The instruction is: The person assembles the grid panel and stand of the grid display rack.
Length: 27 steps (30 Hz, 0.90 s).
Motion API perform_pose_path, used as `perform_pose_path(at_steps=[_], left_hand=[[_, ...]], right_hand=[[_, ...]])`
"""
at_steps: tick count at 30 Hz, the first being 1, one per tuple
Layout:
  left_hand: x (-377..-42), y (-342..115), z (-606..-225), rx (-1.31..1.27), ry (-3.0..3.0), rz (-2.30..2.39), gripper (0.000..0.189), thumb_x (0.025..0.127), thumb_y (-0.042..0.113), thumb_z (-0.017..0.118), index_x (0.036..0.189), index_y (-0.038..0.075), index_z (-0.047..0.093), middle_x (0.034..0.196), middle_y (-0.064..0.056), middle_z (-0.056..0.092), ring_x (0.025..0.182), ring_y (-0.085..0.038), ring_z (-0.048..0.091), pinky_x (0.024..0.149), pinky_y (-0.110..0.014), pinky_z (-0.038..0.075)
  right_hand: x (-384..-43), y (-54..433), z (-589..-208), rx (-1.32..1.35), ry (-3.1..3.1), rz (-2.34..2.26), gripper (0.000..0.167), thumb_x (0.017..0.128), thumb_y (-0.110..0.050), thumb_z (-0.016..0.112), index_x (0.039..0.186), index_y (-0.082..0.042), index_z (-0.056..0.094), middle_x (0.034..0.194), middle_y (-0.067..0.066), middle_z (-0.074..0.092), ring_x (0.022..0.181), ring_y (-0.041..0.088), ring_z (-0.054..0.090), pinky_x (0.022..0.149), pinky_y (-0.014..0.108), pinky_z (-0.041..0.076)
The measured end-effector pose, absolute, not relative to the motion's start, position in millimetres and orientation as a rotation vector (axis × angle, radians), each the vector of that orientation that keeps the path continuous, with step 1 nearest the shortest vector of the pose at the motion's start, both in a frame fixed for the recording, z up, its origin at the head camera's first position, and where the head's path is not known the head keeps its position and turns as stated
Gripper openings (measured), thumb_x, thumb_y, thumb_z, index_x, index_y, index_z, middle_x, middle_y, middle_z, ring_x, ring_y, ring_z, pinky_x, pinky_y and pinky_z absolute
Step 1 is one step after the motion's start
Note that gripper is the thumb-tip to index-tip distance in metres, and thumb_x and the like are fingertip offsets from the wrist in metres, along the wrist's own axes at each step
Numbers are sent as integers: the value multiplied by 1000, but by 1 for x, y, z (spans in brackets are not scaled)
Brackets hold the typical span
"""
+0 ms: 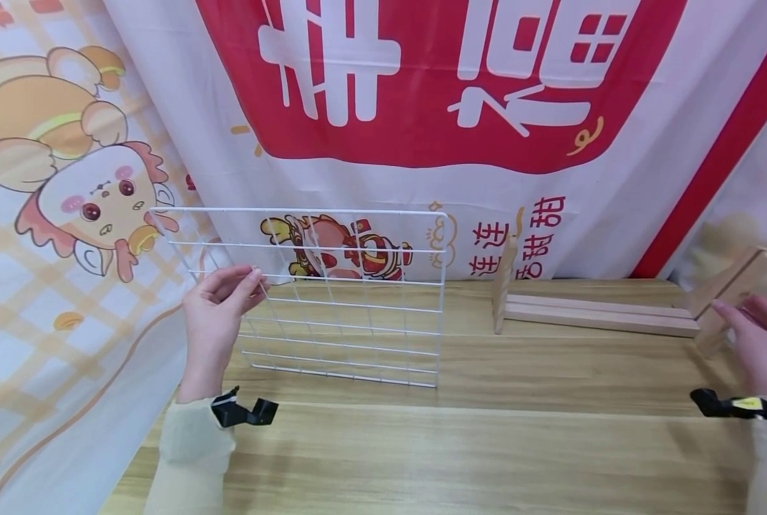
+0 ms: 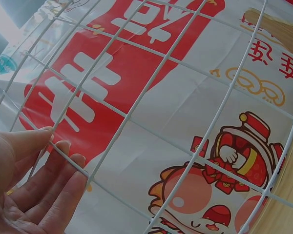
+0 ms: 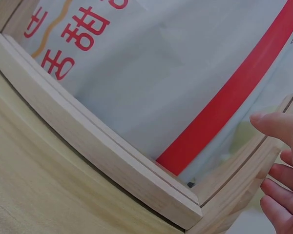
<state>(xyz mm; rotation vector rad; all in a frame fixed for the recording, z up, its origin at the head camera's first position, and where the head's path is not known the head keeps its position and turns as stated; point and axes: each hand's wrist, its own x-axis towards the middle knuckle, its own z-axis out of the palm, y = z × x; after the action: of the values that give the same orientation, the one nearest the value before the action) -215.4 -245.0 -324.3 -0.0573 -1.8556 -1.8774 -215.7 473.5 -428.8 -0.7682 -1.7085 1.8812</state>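
Note:
My left hand pinches a white wire grid panel at its left side, thumb and fingers on the bars. The panel stands tilted, its lower edge close over the table; the left wrist view shows the fingertips around one wire of the grid. At the right, a pale wooden stand has a grooved bottom bar between two upright end pieces. My right hand holds the right end piece, with the thumb on its inner side and the fingers at its outer side.
A wood-grain table lies under both things. Behind it hangs a white cloth with red print and cartoon figures. To the left, a checked cloth with a cartoon animal slopes down beside the table edge.

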Motion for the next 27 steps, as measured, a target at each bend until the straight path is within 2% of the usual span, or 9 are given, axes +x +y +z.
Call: perform_pose_path(at_steps=[8,16,22,27], left_hand=[[-216,-246,-326,-59,-1855,-1870,27,92,15,78,110,-4,71,97,-9,75,85,-18,74,78,-30,61],[-216,-245,-325,-68,-1844,-1900,27,91,15,78,110,-4,71,96,-9,76,86,-18,74,79,-29,61],[-217,-245,-324,-72,-1829,-1908,27,91,13,78,110,-5,71,97,-10,76,86,-19,74,78,-30,61],[-218,-246,-324,-85,-1814,-1928,27,91,11,78,110,-7,70,96,-11,75,86,-20,74,79,-31,61]], right_hand=[[-220,477,-431,-769,-1736,1867,85,84,-21,88,155,-22,42,118,-24,52,114,-8,45,88,1,35],[-220,478,-431,-708,-1632,1930,69,83,-10,87,143,-24,56,113,-19,56,102,-6,50,75,0,42],[-222,478,-432,-725,-1683,1884,77,83,-13,87,150,-19,50,105,-18,58,93,-6,52,67,0,43],[-223,478,-435,-737,-1698,1886,74,83,-16,88,148,-17,53,97,-22,62,90,-6,56,67,1,44]])
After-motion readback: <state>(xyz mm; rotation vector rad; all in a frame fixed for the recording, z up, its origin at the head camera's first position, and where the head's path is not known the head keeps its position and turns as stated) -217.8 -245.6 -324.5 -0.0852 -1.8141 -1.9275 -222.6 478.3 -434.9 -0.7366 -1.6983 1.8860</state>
